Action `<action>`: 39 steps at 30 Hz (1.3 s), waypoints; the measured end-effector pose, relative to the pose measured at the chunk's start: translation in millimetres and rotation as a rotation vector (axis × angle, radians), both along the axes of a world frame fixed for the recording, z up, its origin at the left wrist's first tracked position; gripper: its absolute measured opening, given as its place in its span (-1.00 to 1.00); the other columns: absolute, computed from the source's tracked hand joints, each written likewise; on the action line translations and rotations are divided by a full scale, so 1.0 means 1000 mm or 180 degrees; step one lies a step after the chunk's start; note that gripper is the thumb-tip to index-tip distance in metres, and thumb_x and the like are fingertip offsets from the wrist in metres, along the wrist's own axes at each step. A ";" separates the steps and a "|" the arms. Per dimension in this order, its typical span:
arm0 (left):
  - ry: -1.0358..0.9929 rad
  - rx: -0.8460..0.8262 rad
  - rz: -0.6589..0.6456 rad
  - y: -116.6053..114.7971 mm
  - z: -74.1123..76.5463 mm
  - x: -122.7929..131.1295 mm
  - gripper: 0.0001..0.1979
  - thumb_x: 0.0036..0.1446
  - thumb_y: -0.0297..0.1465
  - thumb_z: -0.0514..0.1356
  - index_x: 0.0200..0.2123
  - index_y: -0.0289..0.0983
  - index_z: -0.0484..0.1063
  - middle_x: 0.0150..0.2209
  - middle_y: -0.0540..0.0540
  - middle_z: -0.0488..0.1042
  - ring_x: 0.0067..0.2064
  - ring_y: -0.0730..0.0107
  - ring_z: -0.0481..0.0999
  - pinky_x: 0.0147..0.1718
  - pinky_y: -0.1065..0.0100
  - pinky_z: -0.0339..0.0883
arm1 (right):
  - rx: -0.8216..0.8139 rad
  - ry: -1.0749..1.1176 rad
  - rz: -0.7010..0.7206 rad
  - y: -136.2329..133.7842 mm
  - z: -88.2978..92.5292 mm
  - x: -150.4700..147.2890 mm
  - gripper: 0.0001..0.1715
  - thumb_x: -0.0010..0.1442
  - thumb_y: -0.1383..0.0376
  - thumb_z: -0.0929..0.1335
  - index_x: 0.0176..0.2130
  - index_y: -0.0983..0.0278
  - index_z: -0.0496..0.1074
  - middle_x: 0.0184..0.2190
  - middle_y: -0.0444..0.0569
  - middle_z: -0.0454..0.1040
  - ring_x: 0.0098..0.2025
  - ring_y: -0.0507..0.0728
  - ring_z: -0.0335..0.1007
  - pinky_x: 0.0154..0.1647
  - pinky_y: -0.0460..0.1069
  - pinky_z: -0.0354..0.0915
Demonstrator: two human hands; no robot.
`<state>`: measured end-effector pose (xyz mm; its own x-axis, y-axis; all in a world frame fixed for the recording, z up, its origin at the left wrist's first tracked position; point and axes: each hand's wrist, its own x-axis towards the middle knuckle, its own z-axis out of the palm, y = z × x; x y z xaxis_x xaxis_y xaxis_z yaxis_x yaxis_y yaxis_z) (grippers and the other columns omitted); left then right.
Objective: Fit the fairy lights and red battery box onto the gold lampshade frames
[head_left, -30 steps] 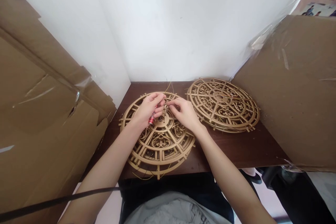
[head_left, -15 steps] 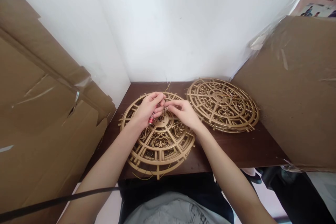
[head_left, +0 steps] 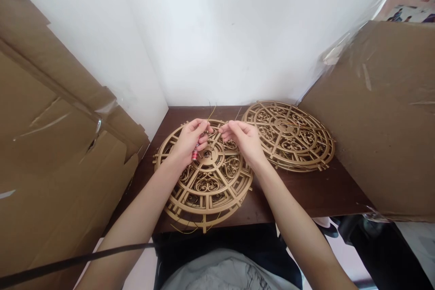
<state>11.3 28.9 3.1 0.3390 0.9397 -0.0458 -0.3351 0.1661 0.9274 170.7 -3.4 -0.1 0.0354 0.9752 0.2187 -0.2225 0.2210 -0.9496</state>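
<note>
My left hand (head_left: 195, 139) is closed above the centre of a gold round lattice panel (head_left: 208, 184), lying on a stack of similar ones. Thin wires (head_left: 212, 112), one yellowish and one dark, rise from its thumb and fingertips. A small red printed cylinder (head_left: 195, 155) pokes out below its curled fingers; its kind is not clear. My right hand (head_left: 242, 138) is pinched just right of the left, slightly apart from it. A thin grey strand (head_left: 238, 113) stands up behind its fingers. A dark wire hangs from the left fingers over the panel's hub.
A second stack of gold lattice panels (head_left: 292, 145) lies at the right on the dark brown table (head_left: 299, 195). Cardboard sheets (head_left: 61, 154) wall the left, and another cardboard (head_left: 380, 113) walls the right. A white wall (head_left: 231, 45) closes the back. Loose wire ends stick out near the front edge.
My right hand has pulled back from the left and moved slightly up and right, and the grey strand now shows behind it. My left hand has stayed nearly in place.
</note>
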 end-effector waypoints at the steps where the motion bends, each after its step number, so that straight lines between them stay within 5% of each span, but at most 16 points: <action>1: 0.0013 -0.0003 0.0011 0.000 0.000 0.000 -0.81 0.05 -0.33 0.27 -0.38 -0.33 0.35 -0.37 -0.01 0.37 -0.63 0.77 0.14 -0.77 0.66 -0.02 | 0.0039 0.0060 -0.0034 0.000 0.000 0.000 -0.71 0.15 0.13 0.37 -0.38 0.30 0.54 -0.41 -0.04 0.53 -0.42 0.00 0.41 -0.36 -0.09 0.39; 10: 0.0265 0.0016 0.0078 -0.001 0.000 -0.001 -0.77 0.03 -0.25 0.28 -0.36 -0.28 0.37 -0.64 0.17 0.01 -0.68 0.71 0.01 -0.79 0.65 -0.09 | 0.0102 0.0307 -0.0314 -0.002 0.008 0.000 -0.71 0.14 0.13 0.37 -0.39 0.30 0.54 -0.40 -0.02 0.56 -0.40 0.03 0.45 -0.32 -0.05 0.42; 21: 0.0341 0.0015 0.0083 -0.001 -0.001 0.001 -0.78 0.07 -0.28 0.25 -0.33 -0.31 0.35 -0.40 -0.11 0.50 -0.67 0.76 0.04 -0.78 0.65 -0.06 | 0.0226 0.0410 -0.0282 -0.003 0.007 0.000 -0.80 0.10 0.19 0.39 -0.42 0.28 0.52 -0.43 -0.05 0.54 -0.44 0.01 0.42 -0.38 -0.07 0.38; 31: 0.0743 0.0114 -0.0128 -0.005 0.003 0.002 -0.73 0.01 -0.26 0.29 -0.28 -0.33 0.46 -0.33 -0.15 0.52 -0.61 0.71 0.13 -0.77 0.64 -0.06 | 0.0354 0.0296 -0.0165 -0.004 0.006 0.000 -0.80 0.14 0.21 0.36 -0.42 0.26 0.53 -0.44 -0.07 0.53 -0.48 0.00 0.37 -0.36 -0.05 0.37; 39: 0.1092 0.0080 -0.0322 -0.006 0.005 0.002 -0.68 0.00 -0.26 0.29 -0.18 -0.29 0.49 -0.63 0.09 0.25 -0.69 0.73 0.02 -0.78 0.60 -0.13 | 0.0365 0.0219 -0.0149 -0.004 0.005 0.001 -0.78 0.13 0.19 0.37 -0.41 0.28 0.53 -0.47 -0.06 0.51 -0.46 0.03 0.38 -0.33 -0.03 0.37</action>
